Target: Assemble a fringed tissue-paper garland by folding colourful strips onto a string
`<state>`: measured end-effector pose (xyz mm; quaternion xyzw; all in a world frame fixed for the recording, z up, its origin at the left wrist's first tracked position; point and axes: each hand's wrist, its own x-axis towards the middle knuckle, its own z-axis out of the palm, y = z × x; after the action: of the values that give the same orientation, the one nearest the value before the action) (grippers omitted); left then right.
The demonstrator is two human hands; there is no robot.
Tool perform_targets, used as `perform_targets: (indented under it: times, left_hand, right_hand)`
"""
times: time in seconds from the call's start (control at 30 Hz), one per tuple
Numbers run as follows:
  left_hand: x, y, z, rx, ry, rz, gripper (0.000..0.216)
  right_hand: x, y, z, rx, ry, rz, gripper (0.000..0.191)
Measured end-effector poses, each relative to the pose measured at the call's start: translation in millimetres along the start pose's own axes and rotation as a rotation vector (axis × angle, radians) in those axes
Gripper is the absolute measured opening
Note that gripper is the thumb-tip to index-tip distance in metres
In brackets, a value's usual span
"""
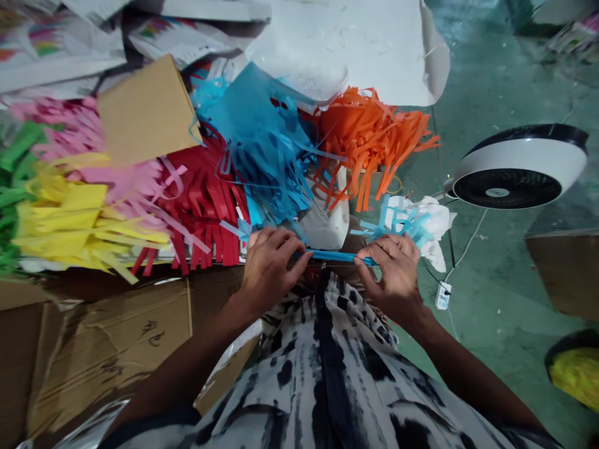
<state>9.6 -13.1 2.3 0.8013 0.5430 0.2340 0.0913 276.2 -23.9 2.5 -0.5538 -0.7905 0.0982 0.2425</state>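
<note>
A thin blue roll of fringed tissue paper [332, 255] stretches between my hands, close to my body. My left hand [276, 259] is closed round its left end, with pale blue fringe poking out beyond the fingers. At the other end my right hand [392, 265] pinches the roll, and loose light blue strips [397, 221] spread above the knuckles. Just beyond lies a heap of blue fringed paper [271, 143]. Red fringed paper [206, 193] is to its left and orange fringed paper [369, 137] to its right.
Pink [135, 181], yellow [75, 212] and green fringed paper [19, 168] lie left, with a brown cardboard piece [147, 112] on top. White sheeting [369, 43] covers the back. A white fan [519, 165] stands right. A cardboard box [116, 337] is at lower left.
</note>
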Motion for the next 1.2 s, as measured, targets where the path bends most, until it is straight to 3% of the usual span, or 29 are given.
perform_targets:
  times: [0.23, 0.3, 0.37, 0.43, 0.53, 0.73, 0.83, 1.0, 1.2]
  left_hand:
    - [7.6, 7.5, -4.1, 0.038, -0.059, -0.073, 0.016]
    - [8.4, 10.7, -4.7, 0.061, -0.024, -0.060, 0.013]
    - [7.8, 14.8, -3.7, 0.084, 0.054, 0.055, 0.013]
    - [5.6, 18.5, -1.1, 0.093, 0.100, 0.262, 0.022]
    - [-1.8, 17.6, 2.4, 0.093, 0.048, 0.446, 0.029]
    - [-25.6, -6.4, -10.0, 0.147, -0.029, 0.308, 0.036]
    - [-27.8, -1.4, -15.9, 0.185, 0.004, 0.261, 0.034]
    - [-12.5, 22.9, 2.6, 0.085, 0.015, 0.377, 0.027]
    - [-2.7, 16.9, 15.6, -0.069, -0.013, 0.307, 0.015]
  right_hand:
    - [9.0, -13.9, 4.7, -0.175, 0.011, 0.032, 0.013]
    - [9.3, -18.6, 6.1, -0.231, 0.038, 0.009, 0.011]
    - [7.6, -21.5, 8.4, -0.247, 0.094, -0.081, 0.007]
    - [3.8, -21.1, 11.2, -0.225, 0.141, -0.226, 0.014]
    - [-4.5, -13.4, 12.7, -0.195, 0.193, -0.364, 0.019]
    - [-22.3, 8.4, 4.7, -0.207, 0.204, -0.320, 0.034]
    - [-23.7, 9.9, 4.5, -0.188, 0.200, -0.325, 0.034]
    - [-16.4, 2.7, 5.8, -0.201, 0.190, -0.313, 0.015]
    - [-10.4, -1.6, 10.1, -0.138, 0.204, -0.285, 0.015]
